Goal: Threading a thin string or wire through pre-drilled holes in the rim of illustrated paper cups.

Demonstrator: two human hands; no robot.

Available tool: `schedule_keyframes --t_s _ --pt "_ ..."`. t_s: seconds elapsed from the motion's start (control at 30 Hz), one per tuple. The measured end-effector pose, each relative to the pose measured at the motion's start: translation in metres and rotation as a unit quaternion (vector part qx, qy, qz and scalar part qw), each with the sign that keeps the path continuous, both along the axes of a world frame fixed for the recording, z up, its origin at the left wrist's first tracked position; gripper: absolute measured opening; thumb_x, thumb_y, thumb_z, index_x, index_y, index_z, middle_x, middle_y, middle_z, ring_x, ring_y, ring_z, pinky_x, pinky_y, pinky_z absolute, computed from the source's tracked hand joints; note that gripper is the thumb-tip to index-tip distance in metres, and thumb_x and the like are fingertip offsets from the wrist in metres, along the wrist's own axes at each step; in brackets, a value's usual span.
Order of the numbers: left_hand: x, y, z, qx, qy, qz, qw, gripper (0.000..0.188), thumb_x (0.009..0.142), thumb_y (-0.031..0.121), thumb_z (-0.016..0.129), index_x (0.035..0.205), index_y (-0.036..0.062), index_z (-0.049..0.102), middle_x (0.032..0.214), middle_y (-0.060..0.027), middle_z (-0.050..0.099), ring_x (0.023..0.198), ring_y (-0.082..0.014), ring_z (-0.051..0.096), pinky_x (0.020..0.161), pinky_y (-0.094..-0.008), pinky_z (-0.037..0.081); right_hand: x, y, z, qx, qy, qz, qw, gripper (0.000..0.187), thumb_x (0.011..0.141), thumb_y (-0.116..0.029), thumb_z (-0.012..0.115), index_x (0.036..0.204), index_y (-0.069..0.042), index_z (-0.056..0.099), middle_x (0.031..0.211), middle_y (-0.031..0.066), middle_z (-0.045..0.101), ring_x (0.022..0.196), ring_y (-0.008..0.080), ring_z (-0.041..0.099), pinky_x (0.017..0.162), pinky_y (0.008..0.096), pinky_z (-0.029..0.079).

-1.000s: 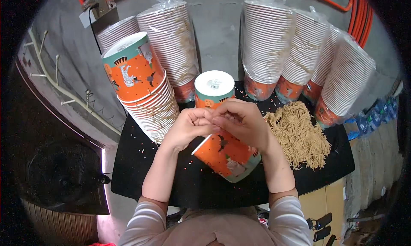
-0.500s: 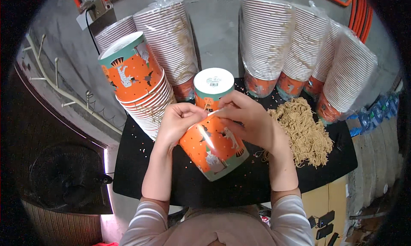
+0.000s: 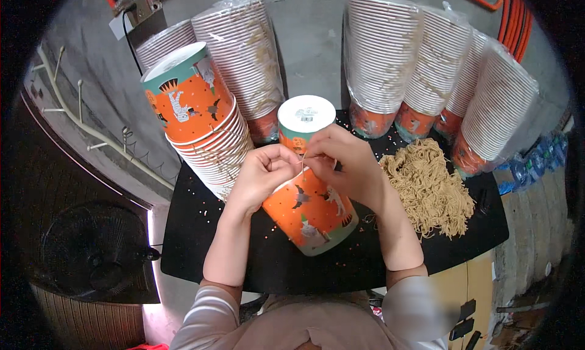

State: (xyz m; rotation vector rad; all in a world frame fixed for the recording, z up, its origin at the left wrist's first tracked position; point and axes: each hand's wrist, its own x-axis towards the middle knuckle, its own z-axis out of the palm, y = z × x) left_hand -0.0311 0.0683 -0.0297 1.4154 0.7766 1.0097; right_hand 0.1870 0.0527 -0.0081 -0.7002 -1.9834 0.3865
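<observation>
An orange paper bucket (image 3: 312,215) with a green base band and printed animal figures hangs tilted in front of me, its base toward the lower right. My left hand (image 3: 263,174) is closed in a pinch at the bucket's rim. Close beside it, my right hand (image 3: 344,164) pinches a thin tan cord (image 3: 303,166) that passes at the rim. The fingertips partly hide the cord and the rim. Just behind the hands, another orange bucket (image 3: 306,120) stands upside down, white base up.
A heap of tan cords (image 3: 429,188) lies on the black table (image 3: 244,261) at the right. Nested buckets with one inverted on top (image 3: 189,103) lean at left. Plastic-wrapped bucket stacks (image 3: 381,60) line the back wall. A black fan (image 3: 97,258) stands left of the table.
The held bucket has turned and shifted slightly right. My right fingers have come nearer the left ones, and the cord at the rim now shows as a line between them.
</observation>
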Motion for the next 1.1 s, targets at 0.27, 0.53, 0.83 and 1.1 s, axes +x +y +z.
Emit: schedule_keyframes --t_s 0.27,0.53,0.83,1.1 --pt "0.002 0.001 0.001 -0.121 -0.146 -0.076 0.979 0.007 0.095 -0.001 0.063 0.101 -0.0004 0.067 0.096 -0.0002 0.066 0.068 -0.0011 0.056 0.054 -0.011 0.038 -0.003 0.002 -0.003 -0.022 0.073 -0.027 0.997 0.014 0.084 -0.005 0.075 0.097 -0.003 0.07 0.093 0.0104 0.068 0.077 0.0227 0.067 0.067 0.0299 0.053" --pt "0.013 -0.012 0.006 0.151 -0.1 0.028 0.983 0.014 0.084 -0.011 0.074 0.096 -0.006 0.074 0.113 -0.0088 0.061 0.086 -0.0149 0.07 0.074 -0.0242 0.061 -0.009 -0.003 -0.001 -0.001 0.103 -0.03 0.994 0.013 0.084 -0.004 0.074 0.097 -0.002 0.072 0.098 0.0098 0.07 0.085 0.0207 0.07 0.075 0.0301 0.057" --pt "0.017 -0.011 0.0 0.35 -0.06 0.113 0.928 0.04 0.077 -0.011 0.078 0.113 -0.0051 0.063 0.118 -0.0144 0.058 0.09 -0.0151 0.069 0.077 -0.0246 0.061 -0.008 -0.005 0.0 0.036 0.085 -0.018 0.996 0.014 0.08 -0.006 0.078 0.094 -0.006 0.075 0.1 0.0081 0.069 0.087 0.0235 0.07 0.073 0.0334 0.057" --pt "0.026 -0.017 0.006 0.381 0.039 0.125 0.915 0.023 0.08 -0.008 0.077 0.103 -0.0036 0.075 0.107 -0.0161 0.074 0.094 -0.0189 0.074 0.081 -0.0288 0.061 0.004 -0.011 0.003 0.034 -0.008 -0.055 0.998 0.016 0.084 -0.01 0.074 0.1 -0.007 0.071 0.088 0.0126 0.069 0.082 0.0336 0.069 0.069 0.0393 0.056"
